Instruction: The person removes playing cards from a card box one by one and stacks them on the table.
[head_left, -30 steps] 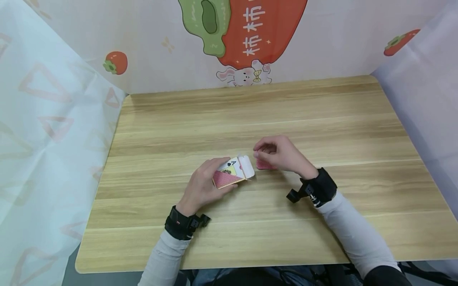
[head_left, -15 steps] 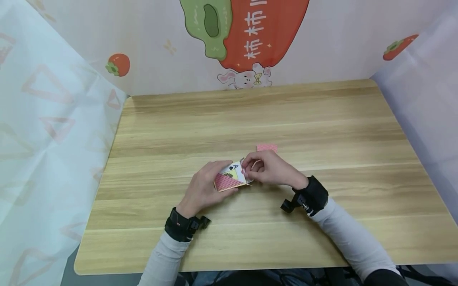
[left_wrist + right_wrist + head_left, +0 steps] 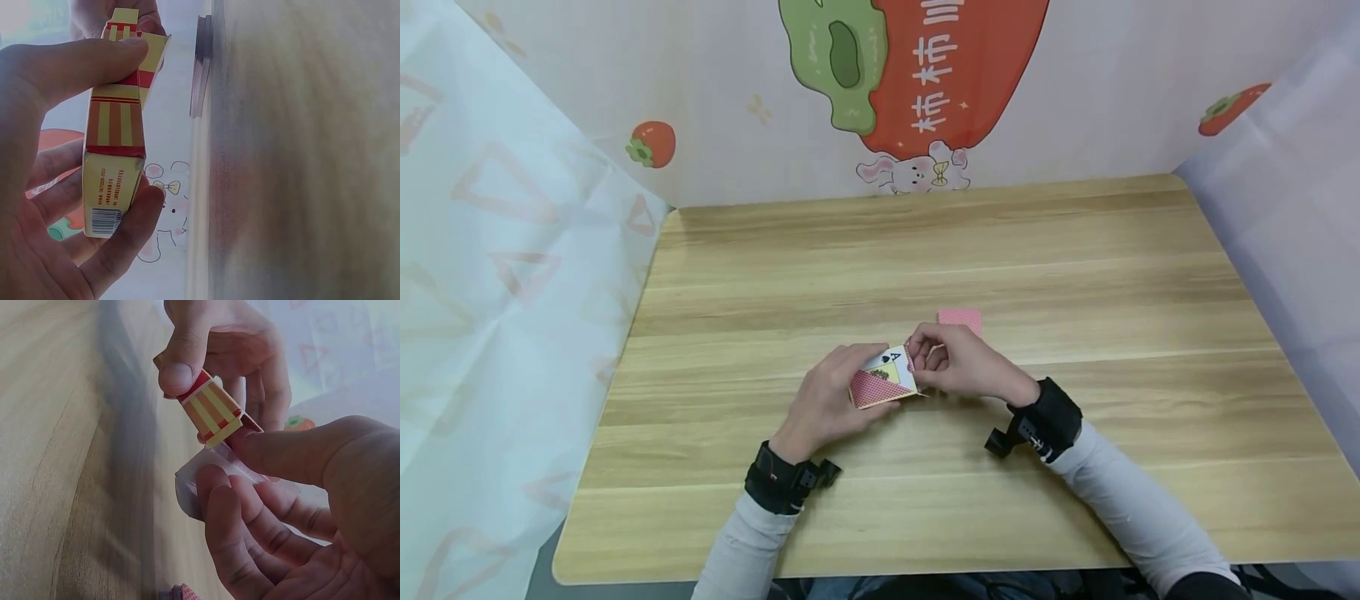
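Observation:
A playing-card box [image 3: 877,389] with a red checked back and an ace of spades at its front is gripped by my left hand [image 3: 827,396], thumb on one narrow side and fingers on the other. The left wrist view shows the box's yellow and orange striped edge [image 3: 115,125] and a barcode on its end. My right hand [image 3: 958,362] is at the open end. In the right wrist view its thumb is at the mouth of the box, and its curled fingers hold the white lid flap [image 3: 189,490]. The inside of the box is mostly hidden.
A small stack of red-backed playing cards [image 3: 960,319] lies on the wooden table [image 3: 737,283] just beyond my right hand. Patterned white cloth [image 3: 722,125] hangs behind the table and along both sides.
My right hand has moved left and nearer, from over the red card stack to the lid flap of the box, uncovering the stack. My left hand keeps its grip on the box.

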Demonstrator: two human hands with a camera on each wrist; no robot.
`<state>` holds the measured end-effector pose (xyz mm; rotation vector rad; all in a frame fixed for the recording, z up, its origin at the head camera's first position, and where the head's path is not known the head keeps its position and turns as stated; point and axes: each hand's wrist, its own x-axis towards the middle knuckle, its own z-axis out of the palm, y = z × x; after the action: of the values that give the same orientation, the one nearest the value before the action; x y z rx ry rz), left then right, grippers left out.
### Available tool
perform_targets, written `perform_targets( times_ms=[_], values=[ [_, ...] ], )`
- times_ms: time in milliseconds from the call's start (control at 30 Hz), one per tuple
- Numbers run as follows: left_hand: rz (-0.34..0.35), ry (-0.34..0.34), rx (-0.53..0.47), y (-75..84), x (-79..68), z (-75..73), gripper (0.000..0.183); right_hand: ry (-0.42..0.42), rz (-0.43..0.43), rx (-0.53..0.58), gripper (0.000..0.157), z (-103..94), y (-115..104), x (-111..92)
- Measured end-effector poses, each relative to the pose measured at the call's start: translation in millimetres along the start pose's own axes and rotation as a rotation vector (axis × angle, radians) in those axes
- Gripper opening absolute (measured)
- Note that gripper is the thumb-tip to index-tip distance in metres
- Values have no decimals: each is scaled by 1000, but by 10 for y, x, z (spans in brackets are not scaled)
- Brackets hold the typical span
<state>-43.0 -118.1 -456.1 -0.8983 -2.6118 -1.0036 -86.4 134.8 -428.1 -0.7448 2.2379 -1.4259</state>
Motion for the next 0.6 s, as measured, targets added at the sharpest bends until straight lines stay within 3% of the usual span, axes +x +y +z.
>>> perform_targets(
  times_ms=[600],
  values=[
    [-36,14,15,20,4,-7,77,-47,98,101,21,-78,-9,-14]
  ],
)
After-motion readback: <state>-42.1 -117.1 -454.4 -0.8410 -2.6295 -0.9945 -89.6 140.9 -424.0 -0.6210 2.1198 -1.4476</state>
